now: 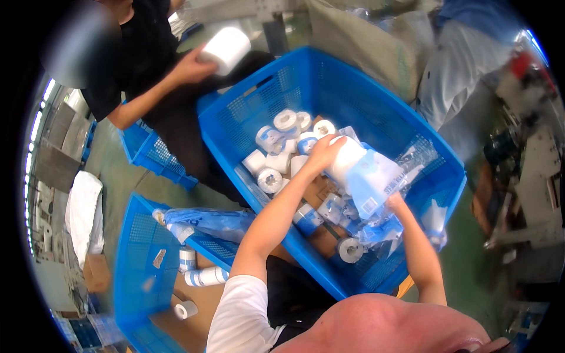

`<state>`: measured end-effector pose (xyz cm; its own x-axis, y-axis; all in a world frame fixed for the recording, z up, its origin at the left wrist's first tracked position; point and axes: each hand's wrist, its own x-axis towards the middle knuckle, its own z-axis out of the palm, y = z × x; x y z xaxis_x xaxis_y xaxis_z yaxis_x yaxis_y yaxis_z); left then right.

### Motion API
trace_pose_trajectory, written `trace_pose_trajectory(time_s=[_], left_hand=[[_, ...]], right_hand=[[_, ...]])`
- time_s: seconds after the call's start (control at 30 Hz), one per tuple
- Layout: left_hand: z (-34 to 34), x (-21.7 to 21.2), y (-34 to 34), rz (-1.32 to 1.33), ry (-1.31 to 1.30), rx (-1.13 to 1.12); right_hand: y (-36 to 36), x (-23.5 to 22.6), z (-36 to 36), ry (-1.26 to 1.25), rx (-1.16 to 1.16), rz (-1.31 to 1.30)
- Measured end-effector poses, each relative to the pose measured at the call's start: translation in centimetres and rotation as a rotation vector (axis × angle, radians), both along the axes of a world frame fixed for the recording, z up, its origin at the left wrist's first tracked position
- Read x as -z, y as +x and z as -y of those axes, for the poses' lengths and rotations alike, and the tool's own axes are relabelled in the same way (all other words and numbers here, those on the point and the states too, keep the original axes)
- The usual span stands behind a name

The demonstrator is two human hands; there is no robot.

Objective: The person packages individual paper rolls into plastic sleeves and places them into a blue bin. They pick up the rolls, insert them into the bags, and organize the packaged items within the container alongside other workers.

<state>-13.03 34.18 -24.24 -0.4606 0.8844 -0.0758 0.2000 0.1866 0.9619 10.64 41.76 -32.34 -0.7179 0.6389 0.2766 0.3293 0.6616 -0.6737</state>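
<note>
Crate (365, 97), large and blue, with white rolls (285, 119) heaped inside, several in blue-printed wrap, over brown cardboard (321, 188); crumpled blue film (376, 232) toward its near right side. Above the heap, one thick roll (347, 156), partly inside a blue-printed plastic bag (368, 179). Left hand (325, 154) grasping that roll at its bare end; right hand (395, 202) against the bag's lower edge, fingers mostly hidden behind plastic: cannot tell whether clenched or loose.

At lower left, a second blue crate (130, 247) with labelled rolls (206, 276), a slimmer pale roll (186, 309) and more cardboard; flattened blue bags (209, 219) across its upper edge. At upper left, a co-worker's hand (197, 66) around another white roll (228, 48).

Part of the heap hidden under left forearm and bag; second crate partly covered by the white sleeve (238, 306) and cut off below. Machinery (518, 147) at far right too blurred to make out.
</note>
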Motion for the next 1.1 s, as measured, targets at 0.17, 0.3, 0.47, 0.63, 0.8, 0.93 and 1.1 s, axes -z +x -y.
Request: trace_pose_trajectory(time_s=[0.17,0.3,0.47,0.63,0.8,0.93,1.1], left_hand=[[0.5,-1.6,0.4,0.435,0.068,-0.134],[0.5,-2.0,-0.4,0.774,0.101,0.019],[-1.6,-5.3,-0.5,0.819,0.344,0.034],[-3.0,-5.7,-4.7,0.786,0.355,-0.036],[-4.6,0.9,-5.9,0.73,0.204,-0.221],[-3.8,-1.1,-4.8,0.349,0.231,-0.382],[-2.8,-3.2,-3.2,-0.514,0.099,-0.141]], right_hand=[[1.2,-3.2,1.1,-0.142,0.129,0.027],[0.4,-3.8,1.0,-0.209,0.193,-0.005],[1.4,-4.1,0.5,-0.285,0.294,-0.101],[-0.3,-3.7,0.8,-0.359,0.345,-0.222],[-0.8,-4.3,0.6,-0.325,0.393,-0.263],[-1.5,-4.6,0.4,-0.117,0.256,0.103],[-1.2,-2.6,-0.5,0.06,0.176,0.289]])
